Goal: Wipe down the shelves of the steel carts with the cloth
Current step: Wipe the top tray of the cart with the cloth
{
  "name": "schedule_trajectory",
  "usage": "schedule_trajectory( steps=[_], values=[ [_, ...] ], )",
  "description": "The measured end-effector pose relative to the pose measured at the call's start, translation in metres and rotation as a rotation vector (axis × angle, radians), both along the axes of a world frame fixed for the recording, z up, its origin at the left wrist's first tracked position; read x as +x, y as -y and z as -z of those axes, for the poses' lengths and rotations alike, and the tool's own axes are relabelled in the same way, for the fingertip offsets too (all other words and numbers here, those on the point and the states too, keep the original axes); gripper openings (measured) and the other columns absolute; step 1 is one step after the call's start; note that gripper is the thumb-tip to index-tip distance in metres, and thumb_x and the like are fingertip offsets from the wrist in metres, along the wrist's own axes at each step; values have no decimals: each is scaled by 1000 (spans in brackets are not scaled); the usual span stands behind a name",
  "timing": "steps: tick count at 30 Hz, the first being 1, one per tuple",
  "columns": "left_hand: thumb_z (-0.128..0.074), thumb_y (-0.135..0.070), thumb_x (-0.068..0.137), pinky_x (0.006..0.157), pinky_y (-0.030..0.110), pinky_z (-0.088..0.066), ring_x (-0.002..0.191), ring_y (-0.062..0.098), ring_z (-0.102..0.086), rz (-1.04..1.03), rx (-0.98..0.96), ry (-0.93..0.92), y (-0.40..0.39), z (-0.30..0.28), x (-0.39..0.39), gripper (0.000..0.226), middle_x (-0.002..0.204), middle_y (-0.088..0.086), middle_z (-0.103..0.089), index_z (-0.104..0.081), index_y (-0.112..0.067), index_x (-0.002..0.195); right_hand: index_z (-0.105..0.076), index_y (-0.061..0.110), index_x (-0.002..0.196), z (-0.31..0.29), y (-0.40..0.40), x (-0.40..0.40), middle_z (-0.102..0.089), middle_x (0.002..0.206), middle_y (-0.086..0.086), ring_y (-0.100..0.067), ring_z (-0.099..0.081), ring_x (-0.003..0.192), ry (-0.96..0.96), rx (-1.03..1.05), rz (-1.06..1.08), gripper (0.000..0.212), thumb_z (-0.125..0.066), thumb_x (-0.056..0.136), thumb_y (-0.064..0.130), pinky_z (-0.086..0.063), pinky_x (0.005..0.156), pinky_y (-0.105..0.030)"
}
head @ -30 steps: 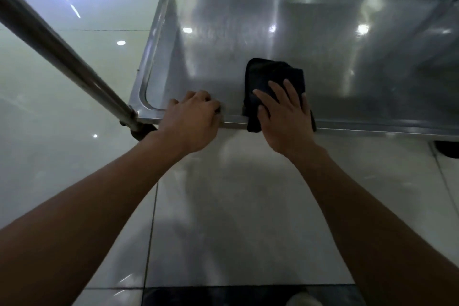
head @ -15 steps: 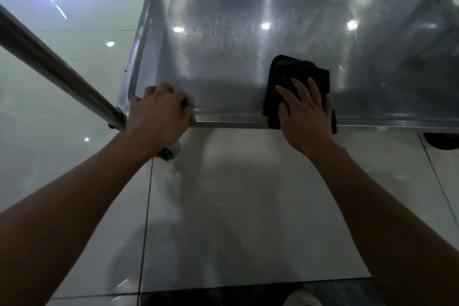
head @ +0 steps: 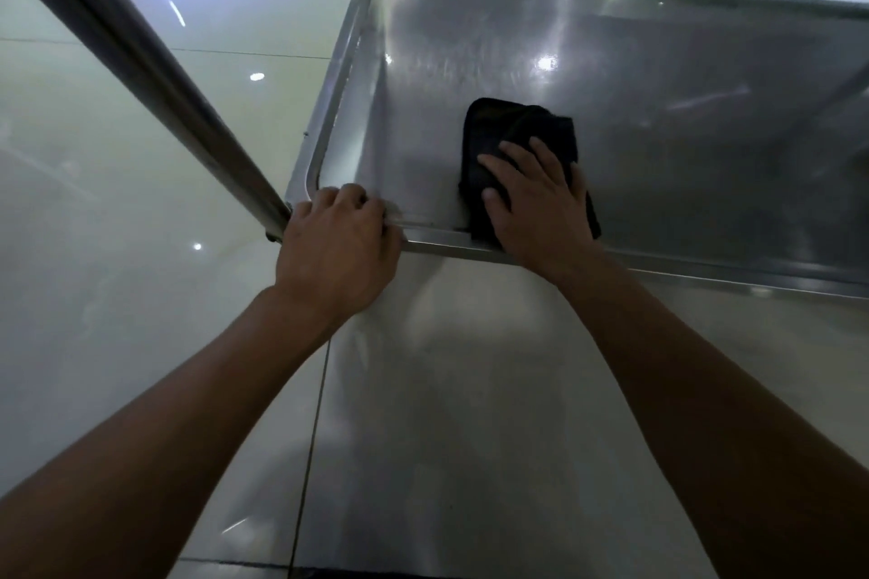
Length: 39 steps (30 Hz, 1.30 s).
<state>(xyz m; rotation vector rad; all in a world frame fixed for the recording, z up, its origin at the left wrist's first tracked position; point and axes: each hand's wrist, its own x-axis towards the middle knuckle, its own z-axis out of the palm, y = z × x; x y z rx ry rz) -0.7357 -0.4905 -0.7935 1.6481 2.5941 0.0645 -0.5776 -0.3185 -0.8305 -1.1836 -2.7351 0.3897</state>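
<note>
My right hand (head: 541, 207) lay flat and open on the black cloth (head: 517, 141), fingers spread, pinning it to the shelf (head: 682, 118) by pressure and not by any closed grip. The cloth sat folded in the near-left part of the shelf, its near end draped over the front rim under my palm. My left hand (head: 336, 249) was curled shut on the front-left corner of the shelf rim, just beside the cart post (head: 155, 75), to steady the cart.

I judged the cloth soft, light and limp: it would bunch or slip out from under a loose palm on that slick steel, so the place to hold it was its middle, with the whole hand bearing down. The steel shelf looked stiff and smooth, with ceiling lights glinting off it.

Against the frame half a second earlier, the cloth and my right hand sat in much the same place on the shelf and over the front rim. My left hand remained at the corner. Mostly my head had swung left, which put the post and the pale tiled floor (head: 446, 390) more in view.
</note>
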Motion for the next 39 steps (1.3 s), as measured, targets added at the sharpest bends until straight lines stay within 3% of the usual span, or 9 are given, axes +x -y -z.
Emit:
schedule_trajectory(
  steps=[7, 12, 19, 24, 28, 39],
  values=[
    [-44, -43, 96, 94, 51, -45, 118, 29, -54, 8, -44, -93, 26, 5, -11, 44, 124, 5, -60, -57, -23, 133, -50, 35, 143, -4, 6, -61, -41, 154, 8, -16, -22, 148, -112, -43, -166, 44, -49, 100, 45, -13, 117, -53],
    [-47, -37, 92, 95, 49, -46, 119, 28, -54, 39, -34, -69, 32, 5, -19, 46, 120, 4, -64, -58, -17, 132, -49, 35, 142, -2, 19, -104, -39, 155, 6, -17, -21, 148, -100, -24, -281, 42, -46, 102, 44, -11, 116, -51],
    [-56, -33, 91, 99, 47, -46, 131, 27, -44, 13, -60, -58, 37, 9, -20, 49, 130, 5, -56, -52, -18, 137, -45, 38, 144, 0, 28, -122, -33, 158, 5, -18, -16, 150, -46, 33, -302, 41, -39, 104, 45, -12, 116, -55],
    [-55, -30, 90, 91, 43, -52, 113, 19, -54, -5, 17, 20, 37, 10, -21, 38, 117, -1, -62, -59, -16, 125, -42, 38, 147, -6, 28, -124, -29, 160, 4, -19, -14, 151, -1, 24, -324, 42, -37, 106, 43, -10, 117, -56],
    [-54, -30, 92, 86, 40, -53, 103, 17, -55, 10, 31, 29, 34, 9, -23, 31, 108, -2, -64, -64, -15, 117, -42, 36, 146, -14, 29, -137, -34, 155, 3, -26, -24, 142, 61, 95, -333, 42, -38, 105, 43, -26, 107, -55],
    [-45, -37, 98, 90, 41, -53, 130, 19, -43, 9, -55, 16, 35, 6, -23, 50, 143, -1, -51, -46, -17, 144, -52, 43, 138, -14, 33, -174, -40, 151, 7, -24, -30, 138, -25, 80, -414, 37, -42, 103, 42, -28, 101, -53]
  ],
)
